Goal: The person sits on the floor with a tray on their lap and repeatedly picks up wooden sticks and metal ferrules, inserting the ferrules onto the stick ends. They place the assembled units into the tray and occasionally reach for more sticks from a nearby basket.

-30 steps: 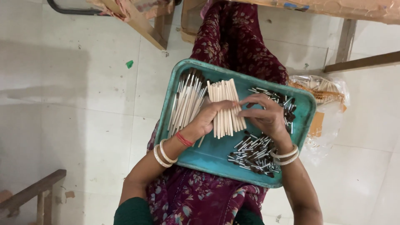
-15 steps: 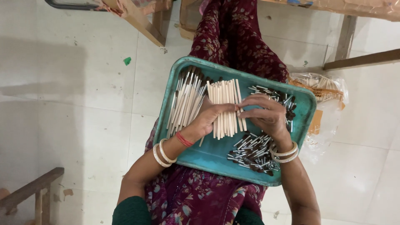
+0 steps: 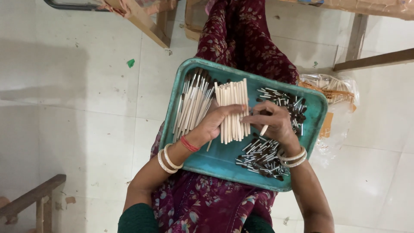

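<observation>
A teal plastic tray (image 3: 215,159) rests on my lap. On its left side lies a heap of finished brushes with pale handles (image 3: 193,103). In the middle, my left hand (image 3: 215,123) lies over a row of bare pale wooden sticks (image 3: 233,110) and holds them together. My right hand (image 3: 276,123) pinches one wooden stick (image 3: 264,129) between its fingers, just right of the row. A heap of small metal ferrules with dark tips (image 3: 263,155) covers the tray's right side, under and around my right hand.
A clear plastic bag with more sticks (image 3: 332,88) lies on the tiled floor right of the tray. Wooden furniture legs (image 3: 146,21) stand at the top, a wooden beam (image 3: 375,60) at right, and a wooden frame (image 3: 34,198) at lower left.
My right hand has drawn one stick out from the row's right edge. My left hand stays on the sticks and the row has shifted slightly.
</observation>
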